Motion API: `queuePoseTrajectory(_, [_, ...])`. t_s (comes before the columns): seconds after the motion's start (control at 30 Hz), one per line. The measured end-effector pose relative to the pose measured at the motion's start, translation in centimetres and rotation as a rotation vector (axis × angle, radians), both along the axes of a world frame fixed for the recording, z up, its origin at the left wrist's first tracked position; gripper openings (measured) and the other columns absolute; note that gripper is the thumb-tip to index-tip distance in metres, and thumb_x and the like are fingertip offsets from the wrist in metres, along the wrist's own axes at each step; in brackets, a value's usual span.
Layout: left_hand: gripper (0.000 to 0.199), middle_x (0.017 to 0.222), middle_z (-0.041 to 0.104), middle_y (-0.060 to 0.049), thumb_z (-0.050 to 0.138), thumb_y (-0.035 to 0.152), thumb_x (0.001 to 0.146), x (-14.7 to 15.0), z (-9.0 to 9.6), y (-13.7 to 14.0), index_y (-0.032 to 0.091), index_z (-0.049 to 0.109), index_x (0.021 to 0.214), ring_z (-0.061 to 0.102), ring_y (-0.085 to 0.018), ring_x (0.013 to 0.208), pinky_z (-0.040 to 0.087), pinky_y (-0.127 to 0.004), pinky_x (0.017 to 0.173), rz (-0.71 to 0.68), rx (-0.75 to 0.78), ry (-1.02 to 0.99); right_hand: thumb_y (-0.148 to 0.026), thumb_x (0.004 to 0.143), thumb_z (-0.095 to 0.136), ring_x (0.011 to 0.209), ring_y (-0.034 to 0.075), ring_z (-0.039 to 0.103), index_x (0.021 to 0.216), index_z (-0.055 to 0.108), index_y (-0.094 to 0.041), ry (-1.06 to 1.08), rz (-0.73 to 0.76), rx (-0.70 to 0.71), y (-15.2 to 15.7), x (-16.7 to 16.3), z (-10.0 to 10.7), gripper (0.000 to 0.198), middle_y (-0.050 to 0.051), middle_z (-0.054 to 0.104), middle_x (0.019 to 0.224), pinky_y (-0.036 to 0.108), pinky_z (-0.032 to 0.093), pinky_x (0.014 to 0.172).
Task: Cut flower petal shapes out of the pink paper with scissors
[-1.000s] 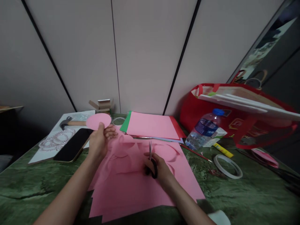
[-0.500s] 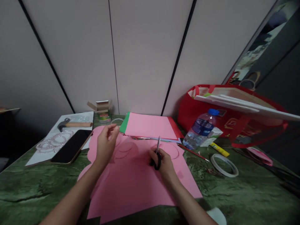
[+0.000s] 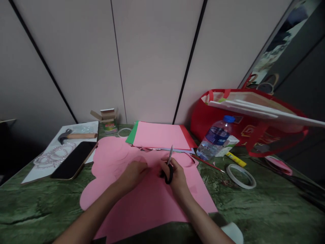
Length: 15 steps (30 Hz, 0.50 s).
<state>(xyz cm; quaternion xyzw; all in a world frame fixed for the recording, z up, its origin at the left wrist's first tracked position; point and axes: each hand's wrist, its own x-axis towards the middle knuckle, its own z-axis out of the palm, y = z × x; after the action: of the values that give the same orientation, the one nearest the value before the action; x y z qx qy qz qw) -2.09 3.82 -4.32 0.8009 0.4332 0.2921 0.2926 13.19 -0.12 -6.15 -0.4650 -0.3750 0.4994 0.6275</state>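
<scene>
A second earlier we had a pink disc raised in our left hand [image 3: 134, 173]; now that hand was down over the pink sheets [image 3: 154, 206], and the disc seemed to have joined the overlapping rounds [image 3: 110, 149] towards the table's [image 3: 279, 206] left edge, beside the phone [image 3: 74, 161]. As we judged it, that piece was set aside and our left hand was free to return to the paper. Its fingers were curled in close together, though we could not tell whether they pinched a scrap or merely rested there. Our right hand [image 3: 177, 176] stayed wrapped around the scissors [image 3: 170, 156], blades pointing up towards the table's far edge and nearly together, cutting nothing. The sheets lay between our forearms, reaching towards the near edge, with a stack of coloured paper [image 3: 158, 135] along the far edge.
</scene>
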Motion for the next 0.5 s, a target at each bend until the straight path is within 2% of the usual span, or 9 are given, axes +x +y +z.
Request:
queuePoseTrajectory(0.1, [0.033, 0.045, 0.034, 0.006, 0.052, 0.026, 0.072, -0.2, 0.9, 0.4, 0.019, 0.037, 0.044, 0.032, -0.010, 0.046, 0.022, -0.024, 0.045, 0.126, -0.039, -0.119, -0.035, 0.071, 0.064, 0.049, 0.011, 0.050, 0.090, 0.048, -0.021, -0.036, 0.018, 0.062, -0.7, -0.4, 0.8, 0.028, -0.007, 0.054, 0.051, 0.022, 0.040, 0.049])
queuePoseTrajectory(0.13, [0.035, 0.044, 0.028, 0.007, 0.052, 0.029, 0.072, -0.4, 1.3, 0.5, 0.020, 0.033, 0.044, 0.028, -0.009, 0.045, 0.019, -0.024, 0.044, 0.182, -0.056, -0.166, -0.032, 0.072, 0.063, 0.051, 0.011, 0.051, 0.090, 0.046, -0.022, -0.047, 0.031, 0.094, -0.9, -0.6, 1.0, 0.027, -0.007, 0.054, 0.053, 0.022, 0.040, 0.050])
queuePoseTrajectory(0.23, [0.036, 0.045, 0.025, 0.009, 0.054, 0.038, 0.072, -1.0, 2.8, 0.8, 0.021, 0.032, 0.049, 0.024, -0.008, 0.041, 0.017, -0.022, 0.040, 0.303, -0.143, -0.325, -0.026, 0.070, 0.065, 0.053, 0.010, 0.050, 0.083, 0.048, -0.021, -0.103, 0.150, 0.101, -1.6, -1.1, 1.2, 0.022, -0.006, 0.053, 0.057, 0.021, 0.038, 0.051])
queuePoseTrajectory(0.37, [0.034, 0.044, 0.038, 0.008, 0.054, 0.043, 0.072, -1.5, 3.8, 0.8, 0.021, 0.036, 0.054, 0.036, -0.008, 0.037, 0.028, -0.020, 0.036, 0.329, -0.302, -0.532, -0.024, 0.063, 0.070, 0.053, 0.010, 0.047, 0.079, 0.053, -0.018, -0.216, 0.383, -0.037, -2.1, -1.2, 0.8, 0.024, -0.003, 0.055, 0.062, 0.020, 0.035, 0.048])
queuePoseTrajectory(0.5, [0.025, 0.048, 0.052, 0.005, 0.055, 0.041, 0.073, -1.5, 4.1, 0.7, 0.019, 0.047, 0.064, 0.048, -0.011, 0.038, 0.042, -0.025, 0.041, 0.296, -0.407, -0.654, -0.028, 0.061, 0.072, 0.056, 0.011, 0.050, 0.079, 0.054, -0.017, -0.200, 0.438, -0.078, -2.1, -1.0, 1.0, 0.029, -0.001, 0.057, 0.065, 0.021, 0.037, 0.051])
